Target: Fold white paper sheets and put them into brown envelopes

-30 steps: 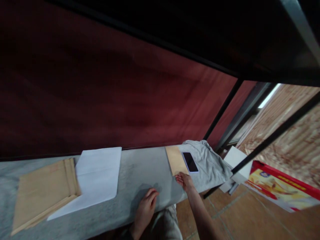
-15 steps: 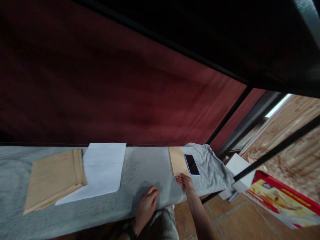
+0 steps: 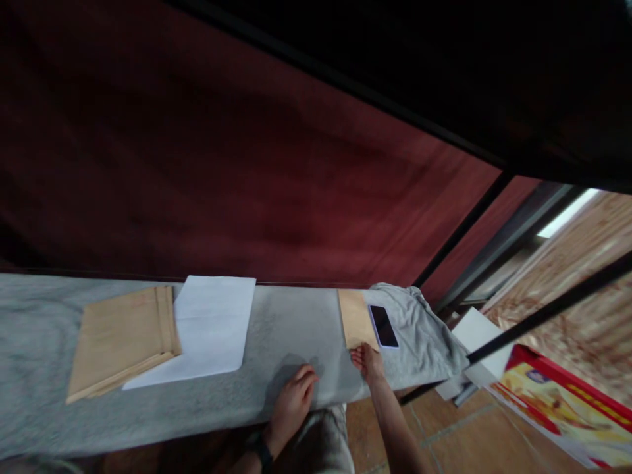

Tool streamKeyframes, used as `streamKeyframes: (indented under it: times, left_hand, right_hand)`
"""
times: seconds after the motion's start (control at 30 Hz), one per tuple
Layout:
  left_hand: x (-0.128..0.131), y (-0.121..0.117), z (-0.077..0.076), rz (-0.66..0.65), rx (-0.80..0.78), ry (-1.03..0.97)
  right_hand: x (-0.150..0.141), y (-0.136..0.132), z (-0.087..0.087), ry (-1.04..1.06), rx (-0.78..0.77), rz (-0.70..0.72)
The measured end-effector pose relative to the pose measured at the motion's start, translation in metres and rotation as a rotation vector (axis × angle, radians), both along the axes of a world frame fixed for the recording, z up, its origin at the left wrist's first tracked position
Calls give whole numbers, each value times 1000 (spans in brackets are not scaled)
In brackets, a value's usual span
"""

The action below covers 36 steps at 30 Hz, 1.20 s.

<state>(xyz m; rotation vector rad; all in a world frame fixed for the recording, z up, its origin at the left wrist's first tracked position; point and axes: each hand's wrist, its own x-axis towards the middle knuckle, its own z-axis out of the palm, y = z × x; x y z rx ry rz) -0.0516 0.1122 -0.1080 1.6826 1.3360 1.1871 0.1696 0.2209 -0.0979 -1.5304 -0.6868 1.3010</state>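
A narrow brown paper envelope lies on the grey cloth-covered table, just left of a dark-screened phone in a pale case. At its near edge is my right hand, fingers curled against the paper and seemingly pinching it. My left hand rests at the table's front edge with its fingers loosely curled in, and nothing shows in them; a dark band circles that wrist. Further left, a stack of large brown envelopes partly overlaps white paper sheets.
The grey cloth bunches up at the table's right end. Dark metal poles rise there. A red and yellow box and a white box stand beyond it, above a tiled floor. A dark red curtain hangs behind.
The view has shifted slightly, so most things sit a little further right in the picture. Both hands keep nearly the same places, the right one still at the narrow envelope's near edge.
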Motion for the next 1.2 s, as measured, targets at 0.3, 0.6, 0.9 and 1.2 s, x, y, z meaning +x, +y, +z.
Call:
streamKeyframes:
  times: [0.3,0.6,0.9,1.2]
  left_hand:
    - [-18,-6,2,213,50,36]
    - [-138,-24,-3,687,-29,680]
    - [-128,-19,-1,557,-199,1102]
    - [-125,-26,8,346,-9,1091]
  right_hand:
    - [-10,-20,-10,-192,58,-34]
    - [-12,-36,-28,-817,157,62]
    - [-5,-34,-34,-1020,126,160]
    - [2,-26,-49,-1098,124,196]
